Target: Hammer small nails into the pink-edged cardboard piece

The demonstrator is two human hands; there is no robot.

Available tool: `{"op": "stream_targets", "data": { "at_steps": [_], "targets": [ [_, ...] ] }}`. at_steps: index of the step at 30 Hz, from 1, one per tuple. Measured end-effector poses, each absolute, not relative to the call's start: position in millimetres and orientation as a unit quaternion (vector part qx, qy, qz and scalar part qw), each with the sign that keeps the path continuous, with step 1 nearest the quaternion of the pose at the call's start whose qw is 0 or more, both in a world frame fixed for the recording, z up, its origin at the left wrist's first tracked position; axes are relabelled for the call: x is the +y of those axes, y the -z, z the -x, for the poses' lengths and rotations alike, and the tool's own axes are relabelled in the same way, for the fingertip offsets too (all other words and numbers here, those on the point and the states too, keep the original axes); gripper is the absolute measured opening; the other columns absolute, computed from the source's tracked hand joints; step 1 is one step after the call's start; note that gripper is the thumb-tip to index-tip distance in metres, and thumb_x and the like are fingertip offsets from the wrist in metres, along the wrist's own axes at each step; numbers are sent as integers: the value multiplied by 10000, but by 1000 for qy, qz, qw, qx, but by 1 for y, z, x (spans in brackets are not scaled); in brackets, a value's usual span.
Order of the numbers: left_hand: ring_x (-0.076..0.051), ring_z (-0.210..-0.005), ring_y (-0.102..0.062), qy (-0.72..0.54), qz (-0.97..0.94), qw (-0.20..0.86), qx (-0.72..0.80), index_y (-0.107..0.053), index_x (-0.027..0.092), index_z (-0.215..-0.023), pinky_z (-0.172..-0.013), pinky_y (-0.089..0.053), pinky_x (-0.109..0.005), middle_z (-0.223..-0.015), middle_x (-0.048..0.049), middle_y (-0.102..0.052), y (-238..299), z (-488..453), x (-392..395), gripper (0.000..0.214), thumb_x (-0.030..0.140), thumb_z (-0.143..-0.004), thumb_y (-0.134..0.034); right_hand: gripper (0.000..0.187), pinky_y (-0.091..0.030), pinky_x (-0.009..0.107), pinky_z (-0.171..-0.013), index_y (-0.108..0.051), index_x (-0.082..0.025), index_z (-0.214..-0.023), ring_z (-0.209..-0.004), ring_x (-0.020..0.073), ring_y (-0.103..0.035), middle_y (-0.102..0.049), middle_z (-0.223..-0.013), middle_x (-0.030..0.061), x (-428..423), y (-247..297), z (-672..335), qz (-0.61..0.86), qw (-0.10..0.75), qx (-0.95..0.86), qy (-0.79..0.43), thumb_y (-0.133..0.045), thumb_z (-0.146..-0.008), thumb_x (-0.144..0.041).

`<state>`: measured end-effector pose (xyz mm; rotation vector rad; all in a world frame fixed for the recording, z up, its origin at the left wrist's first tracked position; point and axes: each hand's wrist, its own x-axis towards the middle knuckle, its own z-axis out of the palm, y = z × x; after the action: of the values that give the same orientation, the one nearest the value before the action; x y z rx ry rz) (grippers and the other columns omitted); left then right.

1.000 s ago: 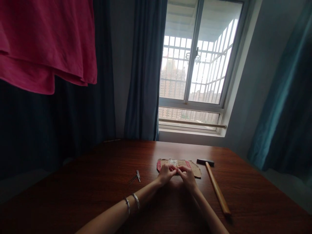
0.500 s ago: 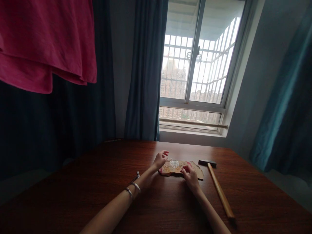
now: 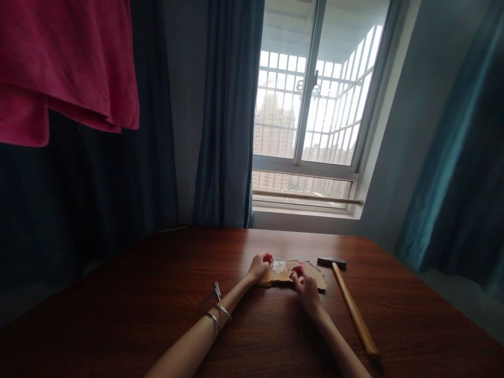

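Pitted cardboard-like piece (image 3: 282, 273), on desk (image 3: 157, 325), between left hand (image 3: 260, 266) and right hand (image 3: 306, 289): probably light, bendable, tearable; hold by edges. Nail (image 3: 272, 262), upright beside left fingertips: probably stiff, slim; pinch by shank. Hands: set apart, fingers curled; whether either grips anything, unclear.

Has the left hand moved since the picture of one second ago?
Yes. Judged against the window, the left hand has moved leftward and slightly forward, now apart from the right hand.
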<state>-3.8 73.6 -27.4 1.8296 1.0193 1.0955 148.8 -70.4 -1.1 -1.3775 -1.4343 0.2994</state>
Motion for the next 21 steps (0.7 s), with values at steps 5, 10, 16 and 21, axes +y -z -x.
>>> {"op": "stream_targets", "data": {
  "at_steps": [5,10,16,21],
  "targets": [
    [-132,-805,-589,-400,-764,310,400,-689,137,-723,-778,-452,-237,-844,-44,-654,22,6,68,320,-16,-631,-423,210,-457,276,-600,-577,-188,-823,-717,187,-614,-662,-775,57,-66,-11,-145,571,556,-590,-128,-436,-823,-345],
    [-145,-832,-581,-395,-772,298,399,-706,153,-698,-809,-439,-250,-857,-43,-639,16,7,62,268,33,-668,-468,224,-479,290,-656,-611,-180,-842,-757,197,-634,-688,-780,59,-38,-15,-141,561,565,-584,-155,-505,-761,-361],
    [-137,-775,-586,-386,-762,312,415,-714,145,-726,-759,-445,-239,-885,-48,-622,12,5,58,219,97,-681,-505,212,-491,293,-675,-655,-188,-783,-718,191,-650,-706,-776,51,-2,-3,-135,560,557,-592,-161,-532,-706,-343],
    [-153,-817,-590,-393,-767,321,392,-719,147,-768,-772,-440,-238,-872,-54,-633,12,7,61,220,152,-699,-511,217,-495,285,-705,-672,-209,-815,-745,182,-657,-717,-786,31,5,8,-134,568,547,-596,-155,-514,-712,-315]
  ]
}}
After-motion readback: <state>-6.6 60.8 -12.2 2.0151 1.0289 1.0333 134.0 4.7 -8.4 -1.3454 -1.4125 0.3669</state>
